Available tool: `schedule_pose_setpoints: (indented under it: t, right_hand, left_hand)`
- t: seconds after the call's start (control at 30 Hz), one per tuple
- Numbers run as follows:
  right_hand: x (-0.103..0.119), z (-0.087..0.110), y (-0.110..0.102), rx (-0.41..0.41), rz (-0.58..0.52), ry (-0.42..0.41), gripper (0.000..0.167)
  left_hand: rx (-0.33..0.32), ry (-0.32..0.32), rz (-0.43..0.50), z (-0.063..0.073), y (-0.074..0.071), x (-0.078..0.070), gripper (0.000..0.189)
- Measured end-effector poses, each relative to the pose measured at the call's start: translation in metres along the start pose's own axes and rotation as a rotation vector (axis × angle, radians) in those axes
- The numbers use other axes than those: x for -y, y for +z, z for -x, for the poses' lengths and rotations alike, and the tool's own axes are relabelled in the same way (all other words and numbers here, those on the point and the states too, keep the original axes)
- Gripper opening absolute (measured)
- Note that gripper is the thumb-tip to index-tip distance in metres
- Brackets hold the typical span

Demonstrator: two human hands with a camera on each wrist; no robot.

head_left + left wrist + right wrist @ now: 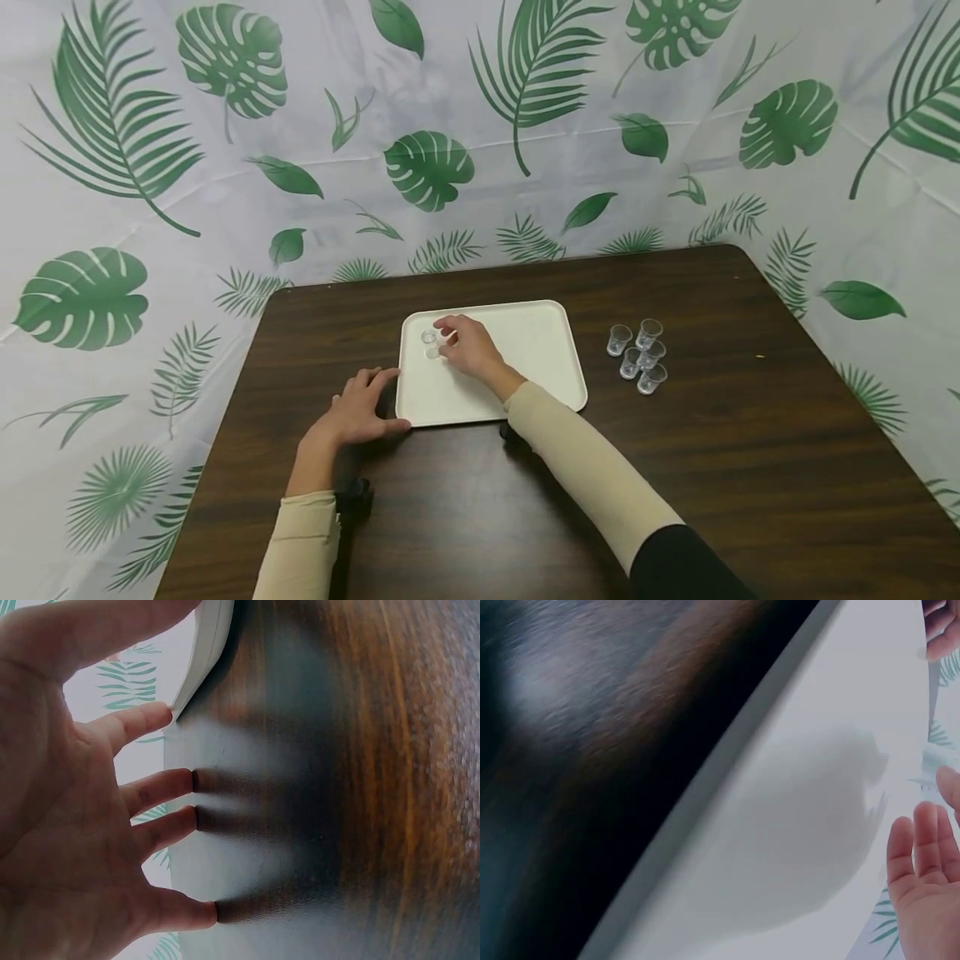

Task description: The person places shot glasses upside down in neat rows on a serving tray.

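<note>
A small clear shot glass (429, 337) stands in the left part of a white tray (517, 367) on the table. My right hand (470, 346) is just right of this glass, thumb and fingers bent and spread beside it. Whether a fingertip touches the glass is hard to tell. In the right wrist view, part of the right hand (930, 877) shows over the tray. My left hand (363, 406) rests at the tray's near left corner, fingers spread. Up close, the left hand (82, 780) has its fingertips on the dark tabletop and one finger at the tray edge.
Several more clear shot glasses (648, 357) stand grouped to the right of the tray. The dark wood table (712, 467) runs back to a white cloth (315, 142) printed with green leaves, which hangs behind and at both sides.
</note>
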State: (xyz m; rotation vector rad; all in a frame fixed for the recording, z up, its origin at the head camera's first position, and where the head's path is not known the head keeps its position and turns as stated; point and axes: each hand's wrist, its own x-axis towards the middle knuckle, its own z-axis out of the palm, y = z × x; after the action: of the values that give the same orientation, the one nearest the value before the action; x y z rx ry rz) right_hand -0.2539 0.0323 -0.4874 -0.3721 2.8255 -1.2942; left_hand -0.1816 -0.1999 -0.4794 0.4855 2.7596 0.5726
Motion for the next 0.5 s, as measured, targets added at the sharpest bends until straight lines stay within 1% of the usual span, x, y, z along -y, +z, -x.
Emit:
schedule_pose_setpoints:
  t: [0.17, 0.3, 0.5]
  right_hand:
    - [-0.006, 0.009, -0.004, -0.004, -0.026, 0.011, 0.039]
    - [-0.01, 0.02, -0.008, -0.022, -0.049, 0.004, 0.037]
    - [-0.014, 0.037, -0.021, -0.05, -0.086, -0.017, 0.035]
  left_hand:
    - [-0.002, -0.006, -0.001, 0.001, 0.0, 0.001, 0.09]
    - [-0.001, -0.001, 0.004, 0.001, 0.0, 0.002, 0.091]
    - [-0.006, 0.003, 0.009, 0.002, 0.0, 0.001, 0.09]
